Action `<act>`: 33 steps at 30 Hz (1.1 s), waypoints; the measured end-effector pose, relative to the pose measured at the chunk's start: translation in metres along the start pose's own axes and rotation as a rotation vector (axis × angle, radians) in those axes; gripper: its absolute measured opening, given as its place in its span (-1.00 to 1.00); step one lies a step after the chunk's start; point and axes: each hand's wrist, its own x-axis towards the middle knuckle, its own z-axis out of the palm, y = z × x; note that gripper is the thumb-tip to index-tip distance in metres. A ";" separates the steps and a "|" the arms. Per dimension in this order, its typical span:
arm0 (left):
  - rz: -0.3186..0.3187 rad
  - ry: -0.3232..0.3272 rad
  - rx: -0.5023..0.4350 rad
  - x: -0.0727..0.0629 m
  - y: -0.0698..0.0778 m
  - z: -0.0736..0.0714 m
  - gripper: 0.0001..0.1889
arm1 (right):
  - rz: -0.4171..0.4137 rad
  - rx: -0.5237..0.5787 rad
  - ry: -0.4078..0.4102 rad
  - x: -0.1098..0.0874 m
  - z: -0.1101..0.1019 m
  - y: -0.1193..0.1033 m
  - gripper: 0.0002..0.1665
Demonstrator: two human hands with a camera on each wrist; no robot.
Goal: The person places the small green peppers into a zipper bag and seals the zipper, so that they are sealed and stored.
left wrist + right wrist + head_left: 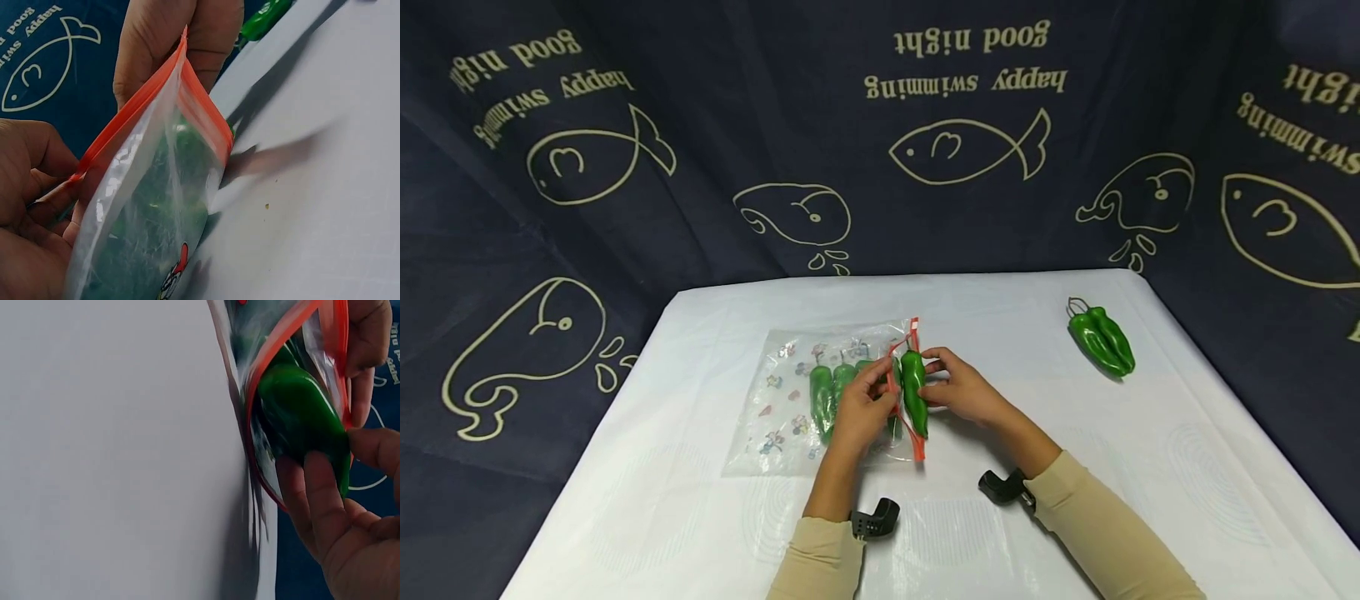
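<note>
A clear zip bag (pixel 760 400) with a red-orange zip edge lies on the table, its mouth facing right. Several green peppers (pixel 822 396) show through its printed plastic. My left hand (pixel 861 410) pinches the upper rim of the bag's mouth between thumb and fingers, as the left wrist view shows. With my right hand (pixel 958 387) I grip another green pepper (pixel 303 412) by fingers and thumb, right at the parted mouth. Part of this pepper is inside the red edge in the right wrist view; its far end is hidden in the bag.
At the right back of the white-covered table (pixel 1150 467) lie two green peppers (pixel 1101 340) side by side, stems pointing away. A dark blue curtain (pixel 820 100) with fish and whale drawings hangs behind the table. Each wrist carries a black camera band (pixel 876 518).
</note>
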 end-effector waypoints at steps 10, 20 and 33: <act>-0.025 0.008 0.006 0.003 -0.008 0.001 -0.45 | 0.033 -0.107 0.056 0.002 0.008 -0.001 -0.30; -0.010 0.027 0.015 0.012 -0.036 -0.002 -0.43 | 0.074 0.000 0.041 0.005 0.016 0.000 -0.36; 0.009 0.011 0.027 0.002 -0.006 -0.001 -0.42 | 0.161 0.250 -0.031 0.006 0.024 -0.003 -0.28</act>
